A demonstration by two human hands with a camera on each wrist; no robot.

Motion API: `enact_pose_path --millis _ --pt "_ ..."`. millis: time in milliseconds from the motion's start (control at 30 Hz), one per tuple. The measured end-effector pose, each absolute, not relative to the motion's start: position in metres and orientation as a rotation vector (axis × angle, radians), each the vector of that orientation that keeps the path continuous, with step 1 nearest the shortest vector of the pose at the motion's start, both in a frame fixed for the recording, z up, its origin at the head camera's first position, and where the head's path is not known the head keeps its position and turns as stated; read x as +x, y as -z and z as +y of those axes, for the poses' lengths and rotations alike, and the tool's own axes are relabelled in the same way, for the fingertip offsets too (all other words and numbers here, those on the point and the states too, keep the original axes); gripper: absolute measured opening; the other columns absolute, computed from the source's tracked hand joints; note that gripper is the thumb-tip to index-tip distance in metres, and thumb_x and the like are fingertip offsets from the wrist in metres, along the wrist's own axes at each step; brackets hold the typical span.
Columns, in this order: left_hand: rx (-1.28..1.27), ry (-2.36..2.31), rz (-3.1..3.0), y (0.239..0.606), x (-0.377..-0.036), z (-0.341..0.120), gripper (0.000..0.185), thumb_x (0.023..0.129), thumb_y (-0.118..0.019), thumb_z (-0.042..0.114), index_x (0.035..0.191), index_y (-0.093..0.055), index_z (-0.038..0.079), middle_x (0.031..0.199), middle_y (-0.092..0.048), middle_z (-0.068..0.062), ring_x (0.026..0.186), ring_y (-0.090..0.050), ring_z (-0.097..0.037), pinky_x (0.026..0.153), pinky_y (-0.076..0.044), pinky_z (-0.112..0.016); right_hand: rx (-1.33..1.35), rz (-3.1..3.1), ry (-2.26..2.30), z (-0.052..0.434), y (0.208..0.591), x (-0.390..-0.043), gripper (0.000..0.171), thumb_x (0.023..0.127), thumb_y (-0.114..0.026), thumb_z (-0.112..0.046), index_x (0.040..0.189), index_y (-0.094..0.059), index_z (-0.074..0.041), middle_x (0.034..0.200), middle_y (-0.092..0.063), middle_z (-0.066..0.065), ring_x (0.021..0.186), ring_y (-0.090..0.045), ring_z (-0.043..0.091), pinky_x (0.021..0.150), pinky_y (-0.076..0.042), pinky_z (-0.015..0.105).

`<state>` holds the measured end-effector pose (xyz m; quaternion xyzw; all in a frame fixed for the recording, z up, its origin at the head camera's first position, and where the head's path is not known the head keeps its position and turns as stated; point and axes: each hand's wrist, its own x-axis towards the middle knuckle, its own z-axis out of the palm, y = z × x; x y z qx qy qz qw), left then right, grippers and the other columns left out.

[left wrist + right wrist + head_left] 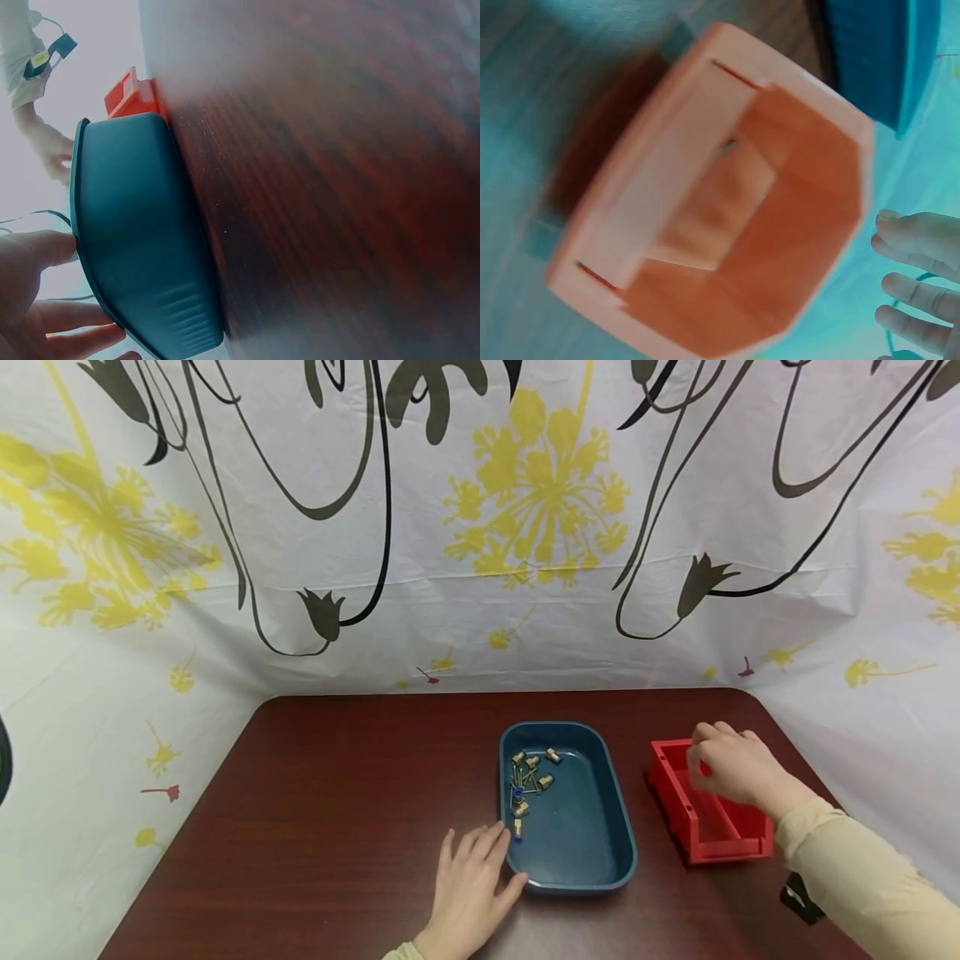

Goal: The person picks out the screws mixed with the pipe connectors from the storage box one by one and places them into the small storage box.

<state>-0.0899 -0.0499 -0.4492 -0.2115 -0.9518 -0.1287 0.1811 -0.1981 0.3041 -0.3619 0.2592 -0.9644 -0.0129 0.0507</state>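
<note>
My left hand (472, 889) rests at the near left rim of a dark blue tray (581, 839), thumb and fingertips at its edge, fingers fairly straight. Several small brass-coloured metal pieces (545, 782) with thin stems and some blue ends lie along the tray's left side. Over a red plastic bin (731, 852) hovers my right hand (738, 768), its fingers loosely bent. The right wrist view shows those fingers (922, 296) apart, with nothing visible between them. Inside the bin, a tiny dark speck (729, 145) shows near its inner wall.
The bin stands right of the tray, a narrow strip of table between them. Both sit on a dark reddish-brown table (360, 802). A white cloth (420, 552) with yellow and grey plant prints hangs behind. A black object (801, 900) shows below the right sleeve.
</note>
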Motion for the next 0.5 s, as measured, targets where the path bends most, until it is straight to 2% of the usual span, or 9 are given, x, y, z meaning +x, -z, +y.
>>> enact_pose_path --millis 333,500 --pt "-0.6 0.364 -2.681 0.449 -0.09 -0.049 0.05 0.077 -0.061 0.046 0.111 -0.062 0.01 0.117 -0.054 -0.002 0.101 -0.048 -0.021 0.085 -0.03 -0.057 0.838 -2.861 0.024 0.28 0.334 -0.206 0.023 0.058 -0.081 -0.02 0.061 -0.06 -0.027 0.085 -0.049 0.003 0.082 -0.043 0.024 0.058 -0.037 0.042" --pt "-0.604 0.367 -2.671 0.449 -0.09 -0.049 0.049 0.076 -0.062 0.045 0.111 -0.062 0.01 0.117 -0.054 -0.003 0.101 -0.049 -0.021 0.084 -0.031 -0.057 0.875 -2.83 0.006 0.265 0.326 -0.21 0.02 0.06 -0.08 -0.021 0.063 -0.061 -0.026 0.086 -0.048 0.004 0.083 -0.043 0.024 0.06 -0.036 0.042"
